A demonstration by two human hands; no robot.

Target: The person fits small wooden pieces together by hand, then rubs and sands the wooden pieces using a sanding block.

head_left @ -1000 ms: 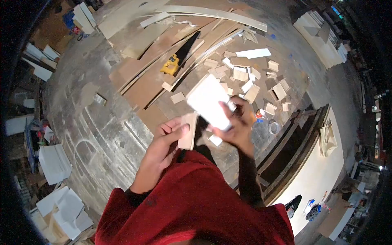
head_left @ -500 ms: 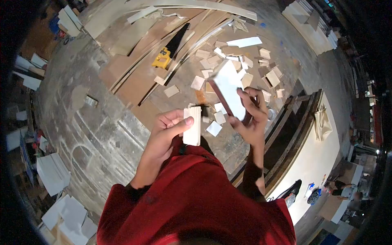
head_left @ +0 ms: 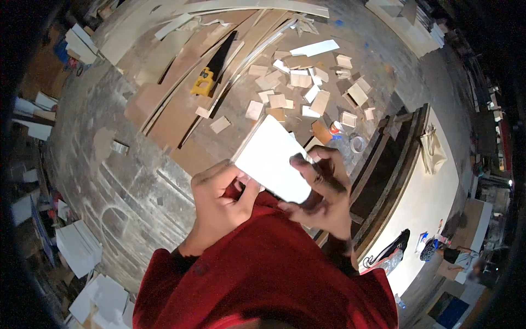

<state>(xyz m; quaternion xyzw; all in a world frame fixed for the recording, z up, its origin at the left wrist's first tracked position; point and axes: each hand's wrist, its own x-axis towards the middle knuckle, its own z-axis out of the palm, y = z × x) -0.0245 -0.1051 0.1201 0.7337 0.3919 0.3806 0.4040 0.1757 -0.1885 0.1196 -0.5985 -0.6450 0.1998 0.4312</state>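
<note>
A white-faced block (head_left: 271, 159) is held in front of the red shirt, tilted, its face glaring in the light. Fingers of my right hand (head_left: 326, 192) wrap round its right edge. At the block's lower left corner is my left hand (head_left: 223, 192), its thumb and fingers pinched together. The small wooden piece seen there earlier is mostly hidden behind the block and fingers.
Scattered wood offcuts (head_left: 300, 79) lie on the floor ahead. A yellow-handled saw (head_left: 203, 82) rests on long boards (head_left: 164, 109). At the right stand a dark wooden frame (head_left: 383, 181) and a white panel (head_left: 433, 203) bearing a cloth bag (head_left: 432, 151). A person (head_left: 466, 260) is at far right.
The white-faced block has come down and left, over the small wooden piece in my left hand. My two hands are closer together. The view has shifted slightly.
</note>
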